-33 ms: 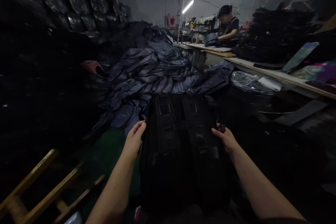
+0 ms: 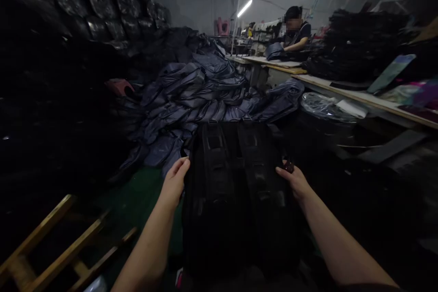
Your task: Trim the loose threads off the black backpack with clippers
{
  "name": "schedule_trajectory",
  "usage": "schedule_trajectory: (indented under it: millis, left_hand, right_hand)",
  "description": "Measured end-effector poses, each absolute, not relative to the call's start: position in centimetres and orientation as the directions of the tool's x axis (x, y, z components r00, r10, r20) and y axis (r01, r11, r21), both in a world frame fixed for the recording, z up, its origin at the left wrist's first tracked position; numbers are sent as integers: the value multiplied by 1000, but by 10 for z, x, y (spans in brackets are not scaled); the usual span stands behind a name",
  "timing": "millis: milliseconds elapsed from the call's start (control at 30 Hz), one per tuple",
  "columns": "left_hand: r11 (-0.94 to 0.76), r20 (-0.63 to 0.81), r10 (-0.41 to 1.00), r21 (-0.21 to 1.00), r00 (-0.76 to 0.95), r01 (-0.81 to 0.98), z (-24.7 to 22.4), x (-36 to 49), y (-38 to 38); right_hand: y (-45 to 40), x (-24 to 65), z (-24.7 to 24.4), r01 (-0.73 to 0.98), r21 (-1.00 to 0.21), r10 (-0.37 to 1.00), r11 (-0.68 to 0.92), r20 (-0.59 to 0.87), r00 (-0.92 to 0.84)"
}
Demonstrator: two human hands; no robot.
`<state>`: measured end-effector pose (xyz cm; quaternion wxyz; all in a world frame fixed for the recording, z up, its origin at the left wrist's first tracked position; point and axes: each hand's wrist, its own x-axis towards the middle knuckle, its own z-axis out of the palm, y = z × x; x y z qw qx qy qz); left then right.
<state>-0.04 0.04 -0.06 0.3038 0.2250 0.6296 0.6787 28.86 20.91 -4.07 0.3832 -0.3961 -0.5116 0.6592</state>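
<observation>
Directly ahead, at centre, holding out a black bag point(image 2: 239, 219) by its two side edges, with both straps point(image 2: 216, 159) toward the camera. Showing no visible shift from the instant before, in bag or in grip; judging by that, pausing in a steady two-handed hold, without sign of letting go. Pinching the left edge, toward the top, with the left hand point(image 2: 175, 178), fingers closed on the fabric. Grasping the opposite edge at about the same height with the right hand point(image 2: 294, 180), thumb laid against the near face and most other fingers hard to make out, beside a dark, shiny piece point(image 2: 288, 167) too dim to name. Reaching forward and inward from the lower corners, forearms slanting to match.

Beyond the left forearm, skirting a wooden frame point(image 2: 37, 232) and green floor point(image 2: 137, 196). To the right, flanked by a long bench point(image 2: 372, 98), with clear plastic point(image 2: 321, 107) just below its edge. Past the bag's top, facing a heap of dark blue fabric point(image 2: 191, 86). Farther back, sharing the room with a co-worker point(image 2: 297, 39) bent over a blue piece point(image 2: 274, 51). At rear left, backed by shiny black bundles point(image 2: 99, 2).
</observation>
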Motion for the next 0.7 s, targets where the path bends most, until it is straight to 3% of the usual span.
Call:
schedule_trajectory:
  millis: [367, 700]
  left_hand:
    - [-52, 33, 692, 999, -721, -5, -7, -14, 16]
    - [36, 102, 664, 985, -741, 168, -9, -21, 24]
  right_hand:
    - [210, 299, -37, -109, -983, 905, -150, -91, -416]
    - [209, 300, -37, -125, -983, 905, -134, -70, -421]
